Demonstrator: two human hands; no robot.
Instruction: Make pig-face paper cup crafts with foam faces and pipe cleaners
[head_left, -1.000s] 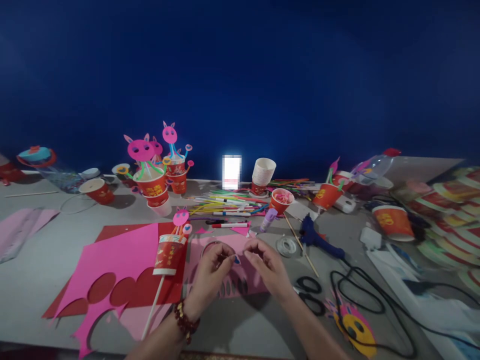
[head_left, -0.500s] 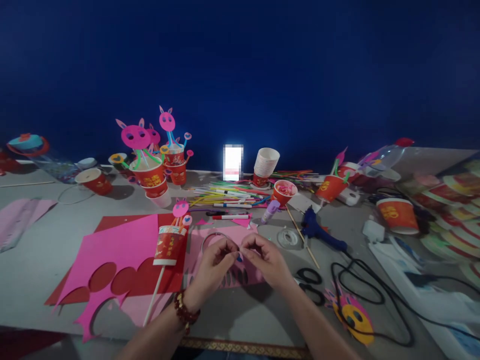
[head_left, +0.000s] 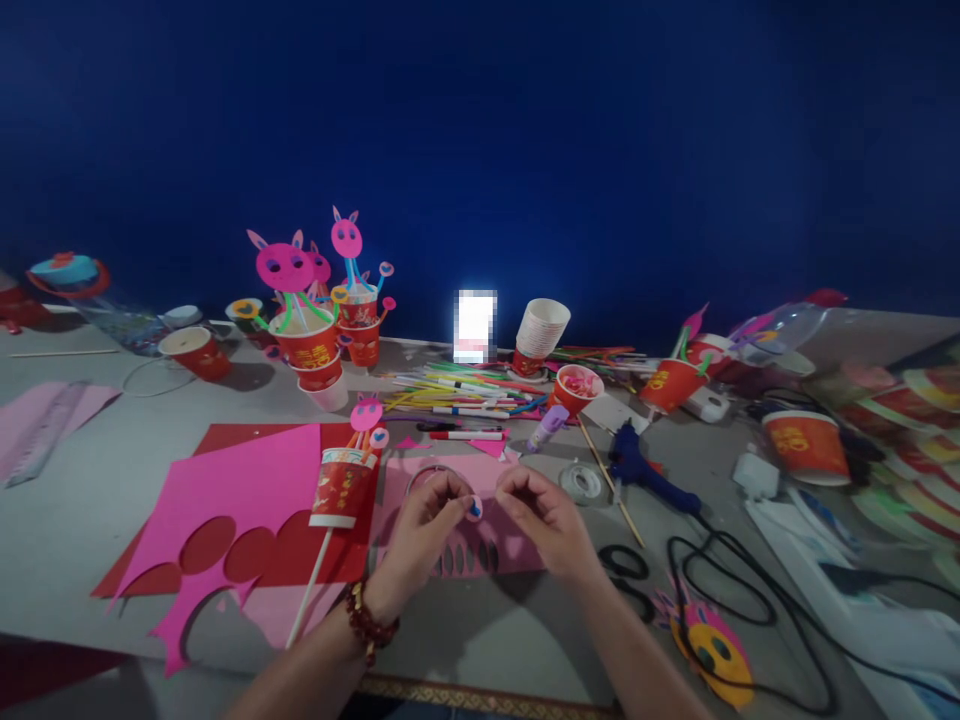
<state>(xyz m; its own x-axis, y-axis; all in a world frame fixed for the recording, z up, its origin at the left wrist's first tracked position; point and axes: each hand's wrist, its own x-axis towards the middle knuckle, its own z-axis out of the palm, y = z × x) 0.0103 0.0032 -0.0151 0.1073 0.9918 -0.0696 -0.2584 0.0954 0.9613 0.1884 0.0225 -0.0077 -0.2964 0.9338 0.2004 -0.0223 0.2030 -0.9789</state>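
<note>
My left hand [head_left: 431,535] pinches a small pink paper circle [head_left: 475,508] with a blue mark on it, over a light pink paper sheet [head_left: 397,500] cut with oval holes. A short gap to the right, my right hand [head_left: 546,518] has its thumb and index fingertip pressed together; what lies between them, if anything, is too small to tell. Beside my left hand lies a red paper cup [head_left: 341,490] on a white stick, topped by a pink paper figure [head_left: 366,412]. A tape roll [head_left: 581,483] rests beyond my right hand.
Bright pink cut-out paper [head_left: 240,490] covers a red sheet [head_left: 285,575] at left. On the right are black scissors [head_left: 626,562], a blue glue gun [head_left: 645,470] with its cord, and a power strip [head_left: 832,580]. Pens, stacked cups [head_left: 541,328] and decorated cups [head_left: 307,345] line the back.
My hands have moved apart, the right one shifting rightward. The pink circle with the blue mark now shows more fully at my left fingertips. The whole view has shifted slightly.
</note>
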